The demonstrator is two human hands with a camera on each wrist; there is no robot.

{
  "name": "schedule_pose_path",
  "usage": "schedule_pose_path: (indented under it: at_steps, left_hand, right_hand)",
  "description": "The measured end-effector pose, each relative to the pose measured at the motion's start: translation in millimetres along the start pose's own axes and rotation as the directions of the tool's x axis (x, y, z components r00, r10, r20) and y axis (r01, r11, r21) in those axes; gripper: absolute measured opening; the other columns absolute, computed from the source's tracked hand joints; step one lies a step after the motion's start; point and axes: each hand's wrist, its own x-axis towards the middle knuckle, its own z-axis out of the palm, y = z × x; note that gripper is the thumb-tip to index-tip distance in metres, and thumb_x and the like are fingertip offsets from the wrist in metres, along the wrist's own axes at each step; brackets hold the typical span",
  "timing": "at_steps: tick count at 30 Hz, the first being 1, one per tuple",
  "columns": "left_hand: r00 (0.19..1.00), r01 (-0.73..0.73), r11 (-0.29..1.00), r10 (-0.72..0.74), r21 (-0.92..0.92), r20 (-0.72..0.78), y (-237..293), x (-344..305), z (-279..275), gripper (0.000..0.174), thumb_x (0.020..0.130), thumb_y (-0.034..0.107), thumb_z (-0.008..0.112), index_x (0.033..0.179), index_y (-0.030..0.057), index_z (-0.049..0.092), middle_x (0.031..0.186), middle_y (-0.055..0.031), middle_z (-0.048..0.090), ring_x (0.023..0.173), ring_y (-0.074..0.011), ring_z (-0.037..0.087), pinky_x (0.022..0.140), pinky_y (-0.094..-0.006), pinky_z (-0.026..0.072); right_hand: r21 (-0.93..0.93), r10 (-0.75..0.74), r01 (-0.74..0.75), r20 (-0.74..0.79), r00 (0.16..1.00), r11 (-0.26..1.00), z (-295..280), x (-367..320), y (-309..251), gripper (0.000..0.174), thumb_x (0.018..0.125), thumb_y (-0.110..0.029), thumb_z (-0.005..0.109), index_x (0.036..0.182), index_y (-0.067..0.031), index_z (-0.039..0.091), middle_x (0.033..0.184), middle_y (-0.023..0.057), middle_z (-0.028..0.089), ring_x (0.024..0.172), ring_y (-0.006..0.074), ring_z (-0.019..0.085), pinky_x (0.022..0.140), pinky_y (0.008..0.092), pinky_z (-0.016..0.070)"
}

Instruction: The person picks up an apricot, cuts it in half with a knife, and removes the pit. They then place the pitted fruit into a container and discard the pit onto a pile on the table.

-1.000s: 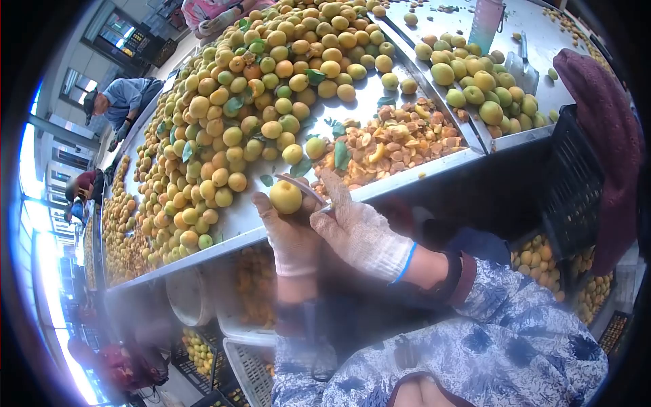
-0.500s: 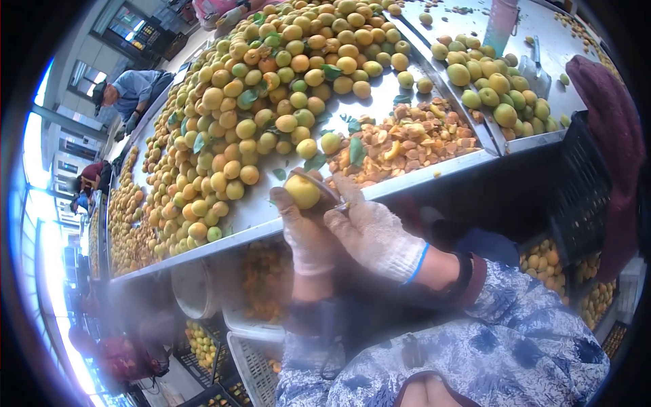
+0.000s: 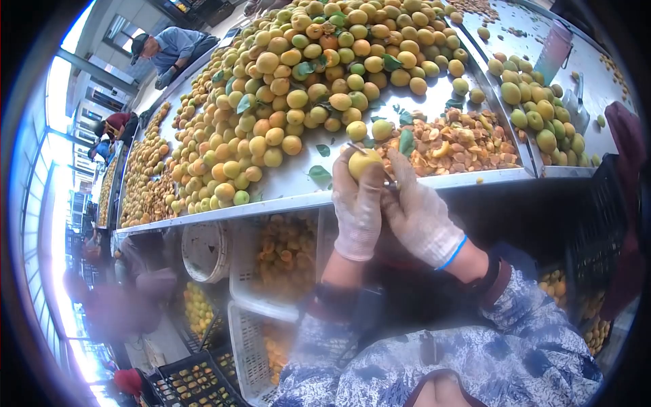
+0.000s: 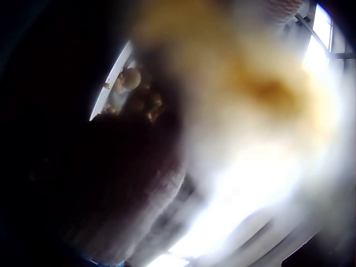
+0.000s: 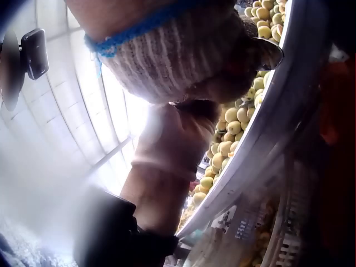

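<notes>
My left hand point(image 3: 359, 214), in a soiled white knit glove, grips a yellow apricot point(image 3: 365, 161) between thumb and fingers just over the table's front edge. My right hand point(image 3: 426, 224), gloved with a blue cuff edge, meets it from the right and holds a knife with a thin curved metal blade point(image 3: 355, 147) that lies against the apricot. Its handle is hidden in the fingers. In the right wrist view a shiny metal tip point(image 5: 270, 53) sticks out past the dark glove point(image 5: 172, 55). The left wrist view is mostly blurred.
A large heap of apricots point(image 3: 271, 122) with leaves covers the metal table point(image 3: 298, 201). Behind my hands lie pits and cut pieces point(image 3: 468, 146). Greener fruit point(image 3: 542, 115) and a bottle point(image 3: 555, 51) stand right. White crates point(image 3: 247, 353) and a bucket point(image 3: 205, 251) sit below; a worker point(image 3: 173, 51) stands far left.
The head view has shifted, so the table and hands appear further right and the hands slightly higher. The left thumb now lies across the apricot's near side, and less of the blade shows.
</notes>
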Motion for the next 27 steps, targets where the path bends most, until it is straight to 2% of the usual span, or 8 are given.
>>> schedule_pose_path:
  at_steps: [3, 4, 8, 17, 19, 20, 25, 27]
  left_hand:
    - [0.931, 0.363, 0.814, -0.339, -0.453, 0.136, -10.5, 0.2, -7.4, 0.055, 0.096, 0.051, 0.047, 0.108, -0.0018, 0.057, 0.090, -0.0058, 0.061, 0.079, -0.0122, 0.056, 0.066, -0.0258, 0.0473]
    - [0.918, 0.397, 0.814, -0.367, -0.425, 0.154, -10.0, 0.6, -7.4, 0.060, 0.096, 0.057, 0.040, 0.098, 0.0001, 0.060, 0.081, -0.0029, 0.060, 0.074, -0.0126, 0.055, 0.063, -0.0242, 0.0451]
    - [0.989, 0.127, 0.990, -0.121, -0.066, 0.088, -15.0, 10.5, -12.8, 0.057, 0.095, 0.053, 0.049, 0.105, -0.0023, 0.058, 0.090, -0.0070, 0.061, 0.078, -0.0159, 0.058, 0.069, -0.0278, 0.0483]
    - [0.995, 0.067, 0.957, -0.041, -0.281, 0.096, -42.1, 5.6, -18.6, 0.032, 0.099, 0.028, 0.048, 0.111, -0.0015, 0.053, 0.098, -0.0087, 0.058, 0.089, -0.0162, 0.057, 0.074, -0.0302, 0.0486]
    - [0.992, -0.112, 0.993, 0.113, -0.037, 0.049, -29.9, 10.3, -13.4, 0.032, 0.094, 0.029, 0.057, 0.105, -0.0011, 0.055, 0.096, -0.0116, 0.060, 0.085, -0.0193, 0.059, 0.073, -0.0321, 0.0490]
    - [0.973, 0.149, 0.980, -0.169, 0.128, 0.159, -16.0, 9.4, -14.6, 0.040, 0.088, 0.031, 0.067, 0.107, -0.0017, 0.056, 0.092, -0.0141, 0.062, 0.083, -0.0224, 0.061, 0.073, -0.0336, 0.0498]
    - [0.981, -0.075, 0.984, 0.044, 0.159, 0.189, -9.5, 9.0, -16.1, 0.051, 0.092, 0.046, 0.059, 0.110, -0.0012, 0.054, 0.086, -0.0064, 0.061, 0.079, -0.0118, 0.057, 0.070, -0.0264, 0.0483]
    - [0.987, 0.159, 0.960, -0.149, -0.229, 0.060, -12.1, 7.6, -15.5, 0.059, 0.094, 0.055, 0.050, 0.113, -0.0011, 0.054, 0.086, -0.0068, 0.061, 0.079, -0.0123, 0.058, 0.072, -0.0265, 0.0478]
  right_hand:
    - [-0.076, 0.010, -0.008, 0.027, 1.000, 0.997, 17.7, -1.2, 2.7, 0.066, 0.091, -0.026, 0.053, 0.144, -0.0058, 0.019, 0.091, 0.0217, 0.067, 0.083, 0.0451, 0.063, 0.069, 0.0539, 0.0493]
    - [-0.035, -0.078, 0.077, -0.039, 0.996, 0.996, 22.3, -1.6, 6.7, 0.067, 0.091, -0.025, 0.054, 0.144, -0.0072, 0.018, 0.089, 0.0207, 0.067, 0.083, 0.0446, 0.063, 0.069, 0.0531, 0.0496]
    - [-0.006, -0.079, 0.079, -0.019, 0.997, 0.997, 14.6, 2.3, 11.5, 0.060, 0.091, -0.023, 0.055, 0.142, -0.0100, 0.026, 0.090, 0.0220, 0.066, 0.083, 0.0438, 0.063, 0.069, 0.0520, 0.0497]
    - [-0.061, -0.083, 0.083, -0.002, 0.997, 0.995, 22.6, 1.9, 6.1, 0.065, 0.087, -0.021, 0.058, 0.143, -0.0078, 0.028, 0.091, 0.0229, 0.066, 0.083, 0.0420, 0.064, 0.069, 0.0507, 0.0504]
    - [-0.095, -0.012, 0.015, 0.028, 1.000, 0.995, 18.2, 4.4, 6.8, 0.065, 0.087, -0.021, 0.058, 0.143, -0.0075, 0.027, 0.091, 0.0226, 0.066, 0.083, 0.0422, 0.064, 0.070, 0.0508, 0.0502]
    - [-0.105, -0.012, 0.015, 0.025, 1.000, 0.994, 17.2, 5.5, 12.3, 0.065, 0.087, -0.020, 0.058, 0.143, -0.0086, 0.028, 0.090, 0.0227, 0.065, 0.082, 0.0422, 0.064, 0.070, 0.0508, 0.0501]
    - [-0.096, -0.098, 0.096, -0.011, 0.995, 0.991, 14.8, 5.4, 9.5, 0.066, 0.087, -0.020, 0.059, 0.143, -0.0074, 0.028, 0.090, 0.0222, 0.066, 0.081, 0.0407, 0.064, 0.069, 0.0495, 0.0506]
    - [-0.133, -0.210, 0.202, -0.050, 0.976, 0.970, 20.0, 3.6, 9.4, 0.067, 0.086, -0.020, 0.060, 0.143, -0.0063, 0.027, 0.089, 0.0219, 0.066, 0.080, 0.0397, 0.065, 0.068, 0.0483, 0.0508]
